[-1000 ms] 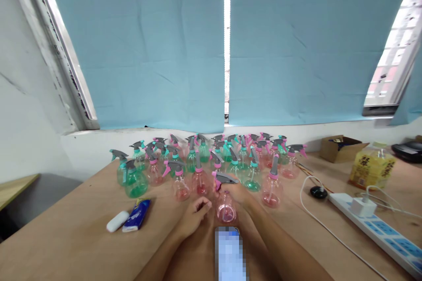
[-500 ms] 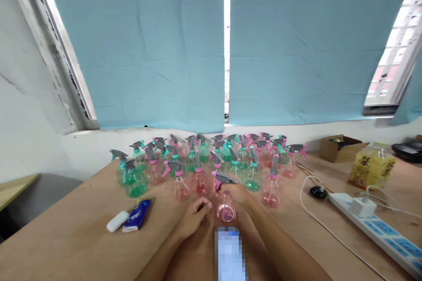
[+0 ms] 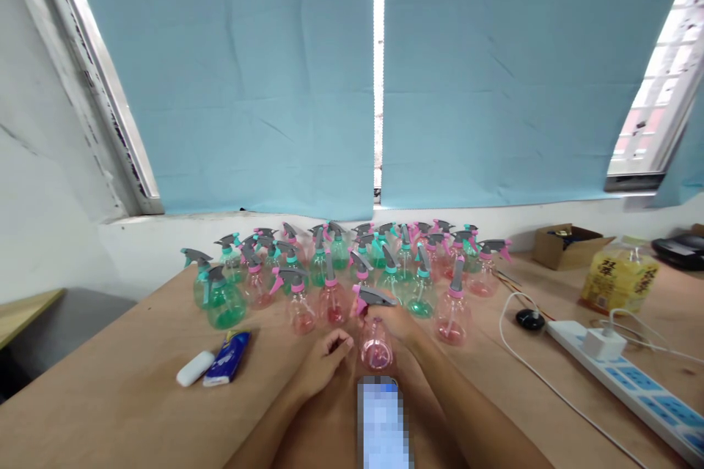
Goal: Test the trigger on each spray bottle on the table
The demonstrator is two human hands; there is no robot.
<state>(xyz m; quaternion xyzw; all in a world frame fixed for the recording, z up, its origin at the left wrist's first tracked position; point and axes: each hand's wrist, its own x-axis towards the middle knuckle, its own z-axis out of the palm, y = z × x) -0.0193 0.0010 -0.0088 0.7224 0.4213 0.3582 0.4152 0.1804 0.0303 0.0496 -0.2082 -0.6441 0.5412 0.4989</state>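
Laterally, widest room at left, across tabletop (image 3: 132, 403) between left forearm (image 3: 275, 410) and diagonal left table edge (image 3: 104, 341), partly occupied by white case (image 3: 196, 368) and blue packet (image 3: 228, 359), set side by side. At right, narrower strip between right forearm (image 3: 467, 403) and trailing white cable (image 3: 555, 377), with power strip (image 3: 632, 388) beyond. To the rear, limited by close rows of green and pink spray bottles (image 3: 333, 305), backed by white wall (image 3: 165, 245). To the front, limited by phone (image 3: 382, 421), lying between the forearms, screen pixelated. Handled item: pink spray bottle (image 3: 377, 350), located centrally, just beyond the phone and nearer than the front row. Near upright; whether resting or slightly raised, cannot tell. Transparent and rounded in body, with bright reflections low down. Fitted out above the neck with grey spray head (image 3: 375, 297), pink at the end pointing left; join to neck too indistinct to tell. Right hand (image 3: 393, 321): clamped around the neck region from behind and right. Left hand (image 3: 323, 360): resting just left of the bottle, fingers loosely curled, apart from bottle and right hand.
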